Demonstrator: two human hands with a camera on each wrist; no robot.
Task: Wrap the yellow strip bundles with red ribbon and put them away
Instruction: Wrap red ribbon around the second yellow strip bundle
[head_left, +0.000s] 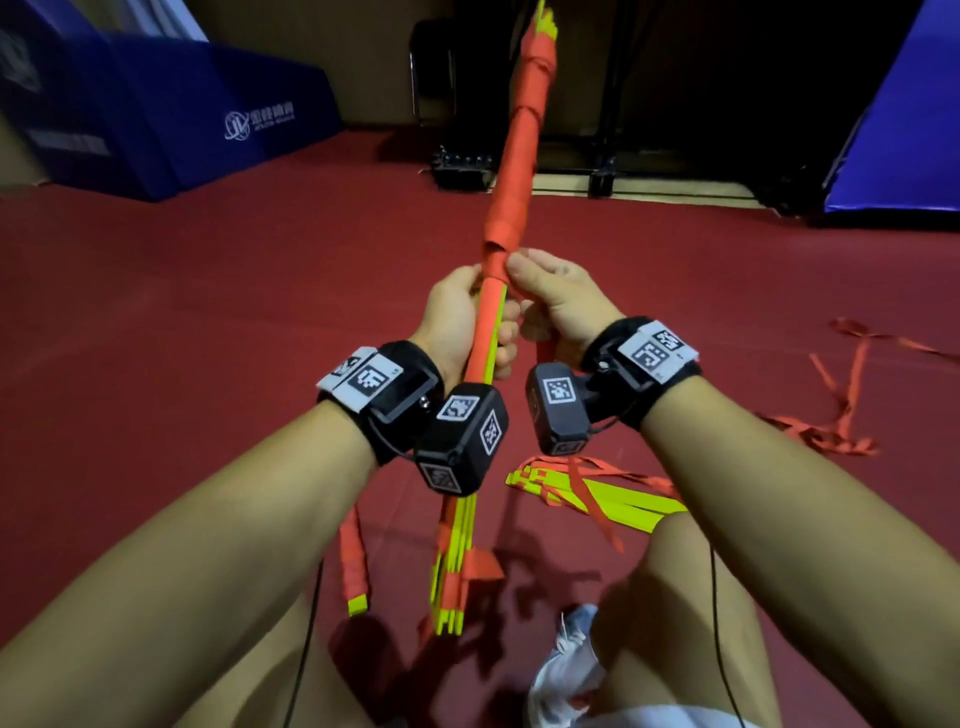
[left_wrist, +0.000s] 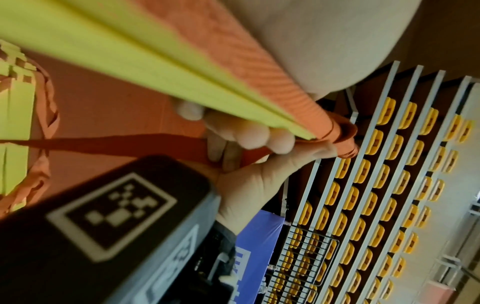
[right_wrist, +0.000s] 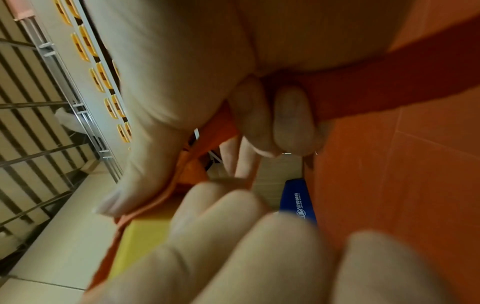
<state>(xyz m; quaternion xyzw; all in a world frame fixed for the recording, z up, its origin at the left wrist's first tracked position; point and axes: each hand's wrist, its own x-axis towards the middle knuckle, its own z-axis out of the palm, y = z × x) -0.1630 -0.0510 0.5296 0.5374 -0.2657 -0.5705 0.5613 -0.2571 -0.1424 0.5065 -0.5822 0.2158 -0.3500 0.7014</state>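
- While the left hand (head_left: 457, 317) grips the yellow strip bundle (head_left: 497, 317) mid-frame, the right hand (head_left: 558, 299) pinches its red ribbon (head_left: 514, 171).
- Red floor (head_left: 208, 312): loose strips (head_left: 628, 501) lower centre, blue mats (head_left: 171, 104) upper left.

Open red floor (head_left: 208, 322) stretches to the left and ahead; a long bundle (head_left: 495, 325), wound in red ribbon (head_left: 514, 171), rises steeply between the left hand (head_left: 457, 317) and right hand (head_left: 561, 301), barring the middle; a loose yellow pile (head_left: 623, 501) of strips lies under the right forearm; a ribbon tangle (head_left: 831, 436) lies on the floor further right, well apart; blue blocks (head_left: 171, 119), dark equipment (head_left: 462, 169) and a blue mat (head_left: 904, 119) bound the far floor.
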